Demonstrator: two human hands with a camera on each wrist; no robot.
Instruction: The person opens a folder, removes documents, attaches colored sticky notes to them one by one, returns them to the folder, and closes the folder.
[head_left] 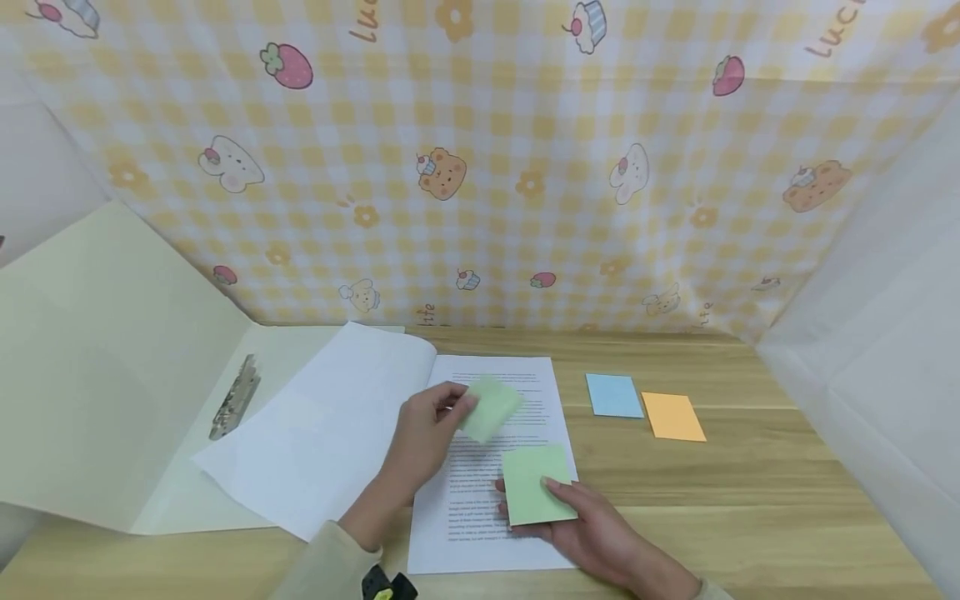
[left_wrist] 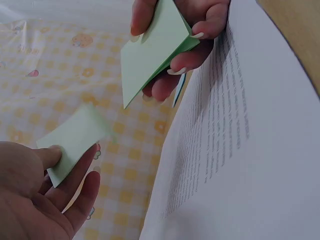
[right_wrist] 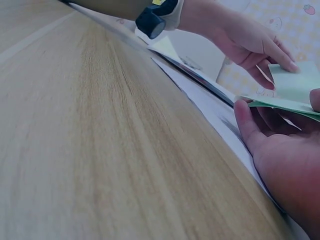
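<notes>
Here, your left hand (head_left: 423, 433) is pinching a light-green sticky note (head_left: 491, 408), thumb on the upper face, fingers beneath; the note's free edge is blurring in the left wrist view. Your right hand (head_left: 596, 529) is clamping a square light-green sticky-note pad (head_left: 532, 487), thumb lying across its face, fingers supporting it from behind. Note and pad are sitting apart, the note farther from you and slightly left of the pad. Both are hovering above the printed page (head_left: 465, 508), the pad over its lower right part; the lettering is showing too small to read. Left of that, a white sheet (head_left: 315, 433) is curving over, blank side showing, and is overlapping the base of an open pale file folder (head_left: 97, 367). The folder's cover is leaning upright at far left; a metal clip (head_left: 236, 398) is resting on its base. To the right, a blue sticky-note square (head_left: 614, 395) and an orange sticky-note square (head_left: 673, 417) are lying side by side on the wood-grain desk (head_left: 750, 483). Behind, a yellow-checked cloth (head_left: 525, 125) is hanging, strawberries and bears printed on it.
</notes>
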